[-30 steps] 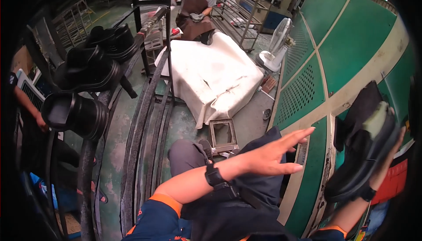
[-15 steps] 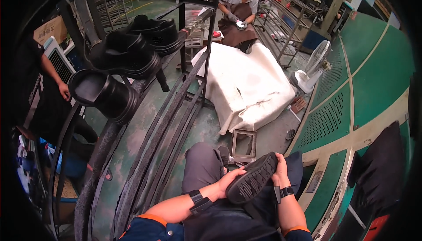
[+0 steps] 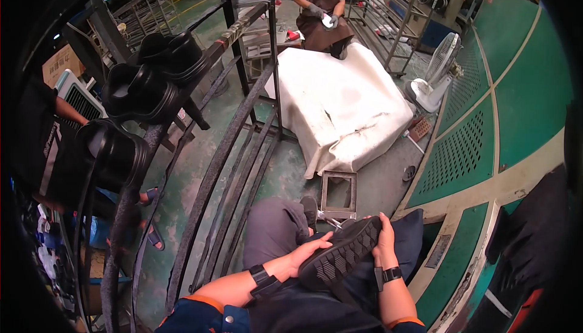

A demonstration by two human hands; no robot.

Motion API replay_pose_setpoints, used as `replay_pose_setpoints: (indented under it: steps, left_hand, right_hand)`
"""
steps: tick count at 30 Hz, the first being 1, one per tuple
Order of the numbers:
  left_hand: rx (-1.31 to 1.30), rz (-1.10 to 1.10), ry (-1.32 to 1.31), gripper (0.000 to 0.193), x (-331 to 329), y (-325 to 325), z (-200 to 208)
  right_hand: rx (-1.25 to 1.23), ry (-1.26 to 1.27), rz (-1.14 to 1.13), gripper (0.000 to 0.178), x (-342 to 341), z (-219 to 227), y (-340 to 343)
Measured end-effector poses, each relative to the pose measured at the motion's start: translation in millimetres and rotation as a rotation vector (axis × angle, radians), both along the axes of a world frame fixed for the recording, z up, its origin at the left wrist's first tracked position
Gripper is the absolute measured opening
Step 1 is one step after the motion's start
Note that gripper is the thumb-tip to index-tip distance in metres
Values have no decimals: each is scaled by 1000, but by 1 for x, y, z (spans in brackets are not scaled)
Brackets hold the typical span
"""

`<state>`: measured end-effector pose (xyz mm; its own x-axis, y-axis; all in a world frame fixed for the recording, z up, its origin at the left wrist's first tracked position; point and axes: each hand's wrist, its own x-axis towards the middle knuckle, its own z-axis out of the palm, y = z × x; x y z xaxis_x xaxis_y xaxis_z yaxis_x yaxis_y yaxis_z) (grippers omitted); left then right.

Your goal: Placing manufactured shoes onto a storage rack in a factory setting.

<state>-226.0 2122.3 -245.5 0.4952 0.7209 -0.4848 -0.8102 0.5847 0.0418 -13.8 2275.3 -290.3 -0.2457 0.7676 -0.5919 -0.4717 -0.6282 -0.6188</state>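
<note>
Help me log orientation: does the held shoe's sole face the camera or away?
Facing the camera: the shoe shows its ridged tread between left hand and right hand.

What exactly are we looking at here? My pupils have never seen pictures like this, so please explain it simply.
There is no robot: these are a person's bare hands, seen from a wide camera worn on the head and looking down, which is why straight edges bend.

The left hand and right hand hold a dark shoe between them, its ridged sole facing the camera.

To the left, several black shoes rest on a metal rack. Ahead, a pale cloth drapes over something boxy; what is underneath is hidden. Beyond it sits another person, wearing gloves. A white fan stands to the right.
</note>
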Motion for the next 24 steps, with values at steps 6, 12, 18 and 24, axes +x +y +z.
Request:
replay_pose_setpoints:
  steps: [6,12,18,24]
  left_hand:
    - [-74,-24,180,68,-33,-7,31]
    - [120,-100,657,78,-20,4,21]
    - [272,-131,1073,83,-33,81,39]
    - [230,-69,986,75,-15,108,10]
  right_hand:
    - [4,-88,38,23,-38,-11,-2]
    - [311,-249,259,29,-45,30,3]
    - [300,-282,582,29,-72,54,-2]
    - [422,-191,604,26,-72,43,-8]
